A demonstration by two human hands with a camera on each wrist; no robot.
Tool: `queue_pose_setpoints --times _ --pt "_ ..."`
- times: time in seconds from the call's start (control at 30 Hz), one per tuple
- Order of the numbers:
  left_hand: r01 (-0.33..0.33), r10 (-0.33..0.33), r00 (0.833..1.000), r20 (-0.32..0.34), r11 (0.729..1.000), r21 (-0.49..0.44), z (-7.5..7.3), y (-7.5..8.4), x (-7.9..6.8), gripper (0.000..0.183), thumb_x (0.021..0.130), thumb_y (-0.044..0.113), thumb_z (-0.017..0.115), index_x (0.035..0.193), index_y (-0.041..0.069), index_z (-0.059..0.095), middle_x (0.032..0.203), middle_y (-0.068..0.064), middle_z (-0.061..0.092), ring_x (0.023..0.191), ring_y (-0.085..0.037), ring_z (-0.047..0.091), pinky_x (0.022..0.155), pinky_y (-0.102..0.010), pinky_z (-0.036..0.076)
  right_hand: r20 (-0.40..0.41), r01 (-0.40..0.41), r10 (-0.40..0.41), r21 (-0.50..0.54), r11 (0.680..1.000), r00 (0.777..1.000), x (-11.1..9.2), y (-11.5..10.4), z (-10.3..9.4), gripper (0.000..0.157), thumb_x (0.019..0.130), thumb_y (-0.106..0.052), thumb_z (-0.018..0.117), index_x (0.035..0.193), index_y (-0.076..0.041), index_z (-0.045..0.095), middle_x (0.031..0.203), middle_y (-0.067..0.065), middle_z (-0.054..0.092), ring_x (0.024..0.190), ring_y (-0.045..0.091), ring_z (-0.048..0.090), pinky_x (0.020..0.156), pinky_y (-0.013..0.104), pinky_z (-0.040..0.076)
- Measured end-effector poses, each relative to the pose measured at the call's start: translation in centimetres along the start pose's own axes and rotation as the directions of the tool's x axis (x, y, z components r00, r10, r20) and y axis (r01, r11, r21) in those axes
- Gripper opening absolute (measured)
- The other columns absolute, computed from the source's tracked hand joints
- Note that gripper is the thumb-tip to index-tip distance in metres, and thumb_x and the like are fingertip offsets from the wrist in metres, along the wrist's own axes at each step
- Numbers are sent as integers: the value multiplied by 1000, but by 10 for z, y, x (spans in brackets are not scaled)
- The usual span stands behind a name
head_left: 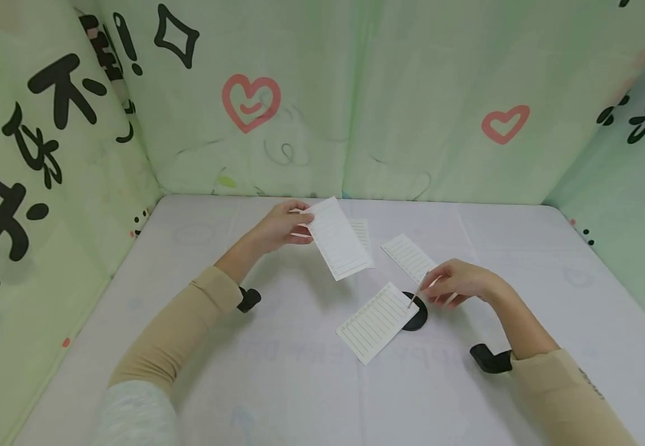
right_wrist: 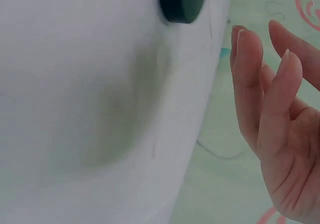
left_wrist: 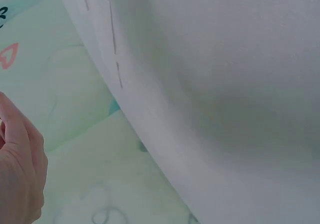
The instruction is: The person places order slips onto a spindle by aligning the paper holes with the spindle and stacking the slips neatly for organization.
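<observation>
My left hand (head_left: 287, 226) pinches a white ruled paper card (head_left: 340, 240) by its upper left edge, holding it tilted above the table; in the left wrist view only part of this hand (left_wrist: 21, 169) shows. In my right hand (head_left: 458, 282), a thin stick-like piece (head_left: 418, 290) is pinched between the fingertips, slanting down to the corner of a second ruled card (head_left: 375, 325); its kind is too small to tell. This card overlaps a black round thing (head_left: 416, 317), whose thick side shows in the right wrist view. Several fingers of the right hand (right_wrist: 285, 114) stand loosely bent.
Another ruled card (head_left: 408, 255) lies just behind the right hand. One more card (head_left: 361, 232) is partly hidden behind the lifted one. A white cloth covers the table (head_left: 277, 384), and pale green printed curtains (head_left: 311, 142) enclose its back and sides.
</observation>
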State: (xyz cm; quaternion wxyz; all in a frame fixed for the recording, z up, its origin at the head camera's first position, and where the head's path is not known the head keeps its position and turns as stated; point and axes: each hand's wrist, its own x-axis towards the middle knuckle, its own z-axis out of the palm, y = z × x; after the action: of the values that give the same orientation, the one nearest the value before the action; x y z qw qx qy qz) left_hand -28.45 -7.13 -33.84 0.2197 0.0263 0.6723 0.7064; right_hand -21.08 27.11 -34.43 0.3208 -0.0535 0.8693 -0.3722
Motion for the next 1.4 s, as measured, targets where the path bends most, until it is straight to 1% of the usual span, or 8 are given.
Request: queue_pose_setpoints --times 0.13,0.3,0.43,0.53,0.67,0.97,1.17,1.4 --pt "17 -17 998 60 1000 15 13 5 -6 21 93 7 51 112 2 46 95 -11 58 77 -23 58 63 -27 55 -39 57 -55 39 998 998 -12 -15 -20 40 87 -20 62 115 7 54 90 11 65 79 19 62 69 30 54" --pt "21 -22 990 137 1000 11 35 11 -12 20 92 6 53 112 2 48 95 -10 59 75 -22 58 62 -27 55 -107 152 -142 92 984 984 -25 -41 -35 45 89 -21 59 122 8 48 101 16 63 87 21 63 76 33 54" --pt "34 -39 979 199 999 31 52 14 -17 21 91 7 55 111 3 48 94 -10 59 75 -23 58 61 -28 55 -122 207 -191 139 968 974 -29 -59 -37 44 90 -19 58 122 10 47 97 11 63 86 20 65 75 34 54" --pt "34 -46 968 246 998 52 62 16 -20 22 91 7 55 112 3 48 94 -10 60 74 -23 58 62 -29 55 -114 226 -208 175 958 971 -28 -70 -34 44 91 -17 58 122 11 47 93 8 63 84 18 65 75 34 54" --pt "34 -57 953 299 996 83 72 15 -24 23 91 8 55 113 4 48 95 -11 60 74 -22 59 64 -29 55 -109 232 -216 173 957 970 -26 -80 -28 43 90 -17 58 121 11 48 92 9 64 83 21 65 73 34 55" --pt "40 -88 927 364 990 137 86 14 -30 25 92 10 55 116 5 47 97 -10 60 75 -22 58 65 -28 55 -84 231 -221 133 964 972 -21 -90 -22 40 88 -21 62 113 9 55 89 7 65 76 22 63 68 34 55" --pt "22 -76 924 374 989 147 88 14 -32 24 92 9 53 115 4 47 96 -10 60 73 -20 58 60 -25 54 -100 222 -214 79 972 972 -23 -92 -18 33 86 -19 65 103 8 60 77 6 64 67 18 60 61 32 55" --pt "45 -91 920 382 991 127 89 6 -35 23 92 9 54 114 2 49 94 -8 61 74 -20 59 64 -27 54 -154 230 -221 42 972 963 -24 -88 -14 33 86 -20 64 103 8 60 76 6 63 65 18 59 57 31 54"
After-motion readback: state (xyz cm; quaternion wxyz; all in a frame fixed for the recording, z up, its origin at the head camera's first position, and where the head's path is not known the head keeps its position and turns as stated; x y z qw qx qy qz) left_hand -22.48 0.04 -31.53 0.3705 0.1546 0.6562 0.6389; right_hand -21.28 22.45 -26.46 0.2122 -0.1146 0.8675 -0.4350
